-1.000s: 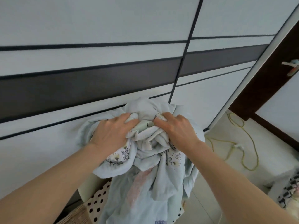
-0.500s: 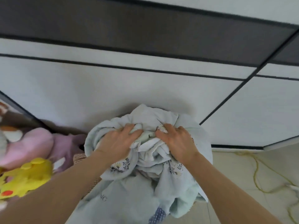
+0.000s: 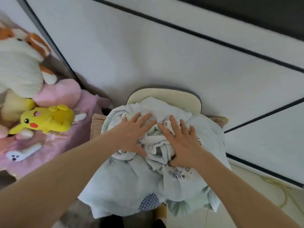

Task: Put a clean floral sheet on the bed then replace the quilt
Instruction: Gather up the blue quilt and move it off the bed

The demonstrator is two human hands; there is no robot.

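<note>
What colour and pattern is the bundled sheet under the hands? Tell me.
Pale blue sheet with small dark floral sprigs; head view.

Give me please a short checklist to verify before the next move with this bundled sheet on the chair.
1. Both hands on the bundle: ok. The left hand and the right hand lie flat on the floral sheet.
2. Firm grip taken: not ok. The fingers are straight and only press.
3. Bundle supported: ok. It rests on the chair, against the wardrobe door.
4. Sheet off the floor: cannot tell. The lower edge hangs down over the seat front.
5. Plush toys apart from the bundle: ok. They lie to the left.
</note>
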